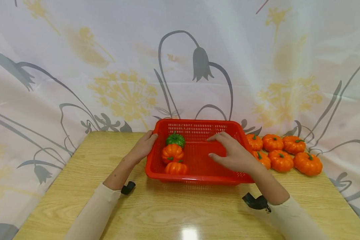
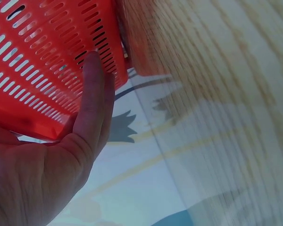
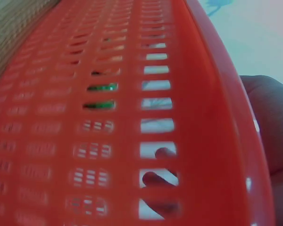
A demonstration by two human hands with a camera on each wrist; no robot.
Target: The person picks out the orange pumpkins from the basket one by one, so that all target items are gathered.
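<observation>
A red plastic basket (image 1: 198, 177) with slotted walls stands on the table. Along its left side lie a green pumpkin (image 1: 176, 142), an orange pumpkin (image 1: 172, 153) and another orange pumpkin (image 1: 175, 169), lined up back to front. My left hand (image 1: 144, 145) grips the basket's left rim; in the left wrist view its fingers (image 2: 93, 99) lie along the outer slotted wall. Over the right half of the basket hovers my right hand (image 1: 232, 153), thumb and fingers spread apart and holding nothing. Through the slots in the right wrist view, its fingertips (image 3: 155, 180) show partly; the wall hides the rest.
Several orange pumpkins (image 1: 281, 161) sit in two rows on the table just right of the basket. The wood-grain table (image 1: 168, 210) reaches back to a flower-printed cloth (image 1: 126, 66). Dark wrist devices (image 1: 255, 201) sit at both cuffs.
</observation>
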